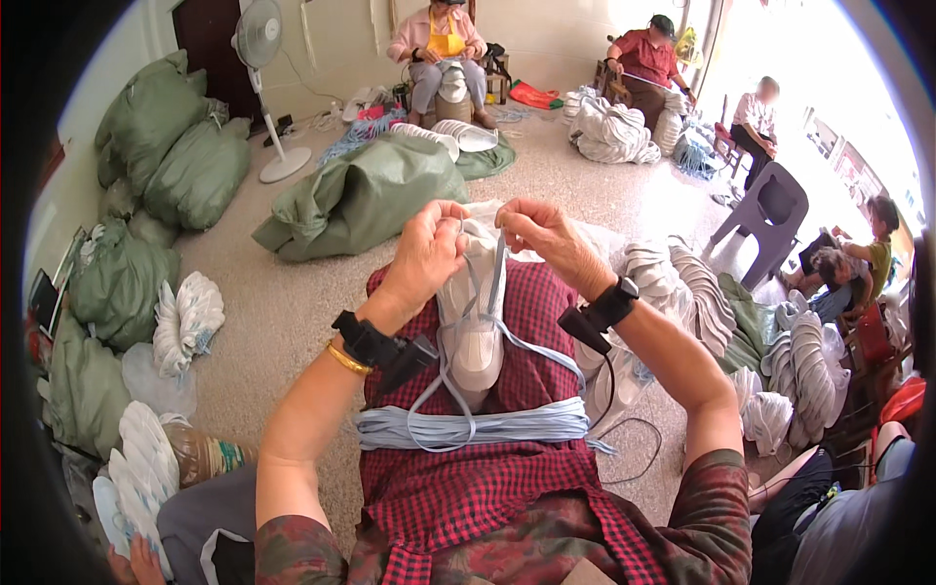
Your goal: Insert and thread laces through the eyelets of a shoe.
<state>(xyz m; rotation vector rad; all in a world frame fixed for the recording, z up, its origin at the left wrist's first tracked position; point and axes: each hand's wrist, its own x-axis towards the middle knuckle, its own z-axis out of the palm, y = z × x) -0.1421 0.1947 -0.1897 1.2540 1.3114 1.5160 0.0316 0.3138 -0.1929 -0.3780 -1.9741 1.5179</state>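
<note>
Shoe (pixel 475 356) is sitting on your lap, toe pointed back at you, right on top of that red-and-black checked apron (pixel 468 487). You've got both hands up at the far end of the shoe. Your right hand (pixel 551 244) has thumb and fingertips pinching the blue lace (pixel 500 278) just past the opening. Your left hand (pixel 424 253) is pinched up too, looks like on another bit of that lace, though your fingers hide exactly what's between them.

Progress-wise, I'd call this one partway. Some lace is already on the shoe, but slack runs off both sides of it, with a big loop hanging left of the toe. No bow or knot that I can make out, so my guess is there's threading and pulling snug left; can't tell how many holes are done.

Just below the toe you've got a bundle of laces (pixel 473 426) lying across your lap, so spares are close. Right of the shoe, well apart from it, there's a stack of white shoe pieces (pixel 702 292); can't tell if those are laced.
</note>
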